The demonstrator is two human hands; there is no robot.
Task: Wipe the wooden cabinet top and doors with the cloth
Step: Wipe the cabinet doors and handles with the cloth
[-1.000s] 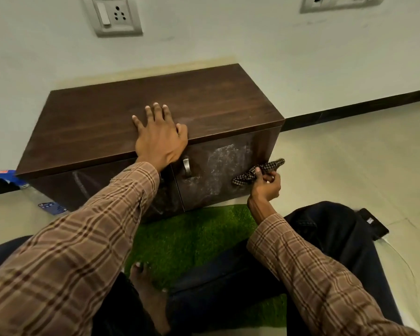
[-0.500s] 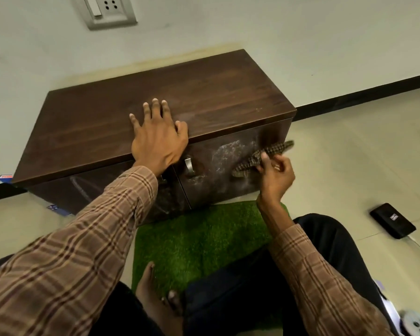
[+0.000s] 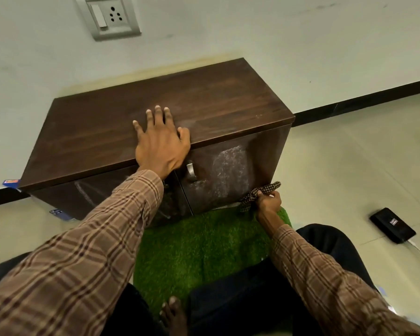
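Note:
A low dark wooden cabinet [image 3: 216, 103] stands against the wall. My left hand [image 3: 160, 144] lies flat on its top near the front edge, fingers spread. The right door [image 3: 228, 175] carries whitish dusty smears and a metal handle [image 3: 190, 170]. My right hand [image 3: 268, 201] grips a bunched checked cloth [image 3: 255, 194] pressed against the lower right corner of that door. The left door [image 3: 95, 192] is partly hidden by my left sleeve.
A green turf mat [image 3: 199, 246] lies on the floor in front of the cabinet, between my legs. A black phone [image 3: 392, 227] rests on the tiles at the right. A wall socket [image 3: 108, 16] sits above the cabinet. Small blue items [image 3: 58, 212] lie by its left side.
My right hand has dragged the cloth down the right door from about mid-height to its bottom right corner. The left hand has stayed pressed on the top.

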